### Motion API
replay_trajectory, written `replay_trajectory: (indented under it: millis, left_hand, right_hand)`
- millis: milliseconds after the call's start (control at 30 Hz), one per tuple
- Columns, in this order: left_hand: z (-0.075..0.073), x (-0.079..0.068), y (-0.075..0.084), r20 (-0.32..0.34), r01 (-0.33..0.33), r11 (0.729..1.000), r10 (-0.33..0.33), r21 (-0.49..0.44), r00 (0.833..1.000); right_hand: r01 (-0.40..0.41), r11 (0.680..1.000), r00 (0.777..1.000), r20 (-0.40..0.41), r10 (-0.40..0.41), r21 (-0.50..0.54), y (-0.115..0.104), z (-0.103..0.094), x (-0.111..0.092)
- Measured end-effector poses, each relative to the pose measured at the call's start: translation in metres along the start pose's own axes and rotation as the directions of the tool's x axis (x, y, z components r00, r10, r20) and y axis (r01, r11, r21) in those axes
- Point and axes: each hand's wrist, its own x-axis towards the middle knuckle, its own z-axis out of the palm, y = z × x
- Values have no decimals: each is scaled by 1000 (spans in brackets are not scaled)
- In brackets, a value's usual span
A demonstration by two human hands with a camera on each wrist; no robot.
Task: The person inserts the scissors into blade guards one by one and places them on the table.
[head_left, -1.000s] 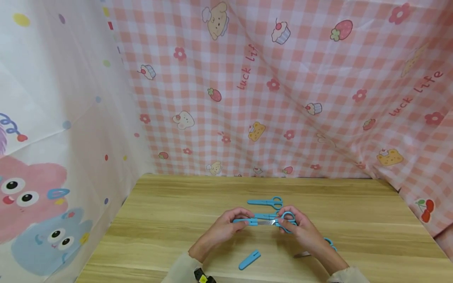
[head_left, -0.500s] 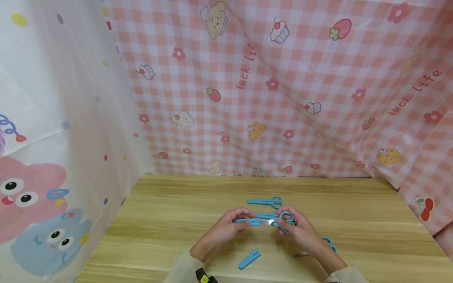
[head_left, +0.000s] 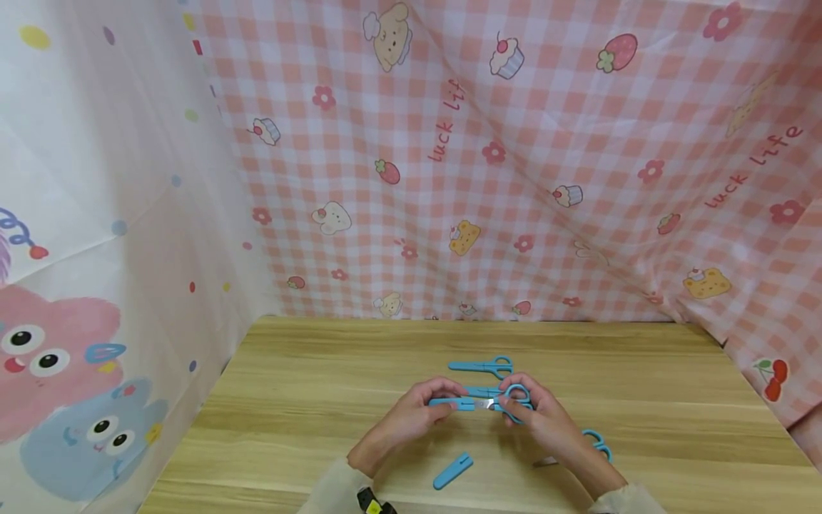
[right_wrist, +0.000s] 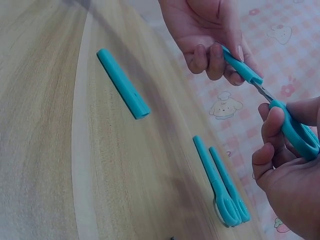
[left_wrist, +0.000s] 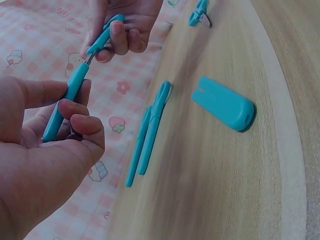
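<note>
In my left hand (head_left: pixel 414 410) I pinch a blue scissors sheath (left_wrist: pixel 67 102) between thumb and fingers. My right hand (head_left: pixel 536 410) holds a pair of scissors (right_wrist: pixel 296 131) by its blue finger loops. Most of the blades sit inside the sheath; a short stretch of bare metal (head_left: pixel 484 404) shows between the sheath mouth and the handles. Both hands are raised above the wooden table (head_left: pixel 308 378). Behind them lie two sheathed blue scissors (right_wrist: pixel 217 185), side by side; the nearer one is partly covered by my hands in the head view.
A loose blue sheath (head_left: pixel 452 471) lies on the table in front of my hands. Unsheathed scissors (head_left: pixel 597 444) lie under my right forearm, which hides part of them. A pink checked cloth (head_left: pixel 411 178) hangs at the back edge and a white printed cloth (head_left: pixel 148 214) at the left.
The sheath in my left hand has slid right along the blades, while my right hand has shifted slightly left. Less bare metal shows now. The things on the table have stayed put.
</note>
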Motion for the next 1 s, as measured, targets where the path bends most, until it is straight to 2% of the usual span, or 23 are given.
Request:
replay_trajectory:
  millis: [200, 500, 733, 1000]
  left_hand:
    - [1, 0, 0, -5, -7, 1000, 7, 6, 1000]
    - [2, 1, -2, -7, -15, 999, 15, 28, 1000]
    - [3, 2, -3, -5, -16, 999, 16, 44, 1000]
    - [3, 2, -3, 4, -28, 998, 28, 50, 1000]
  right_hand:
    - [-6, 1000, 1000, 3, 6, 9, -1, 2, 0]
    - [-58, 998, 998, -28, 58, 0, 2, 5, 2]
    - [-50, 999, 998, -31, 50, -15, 1, 8, 2]
    - [-53, 998, 998, -31, 53, 19, 1, 11, 2]
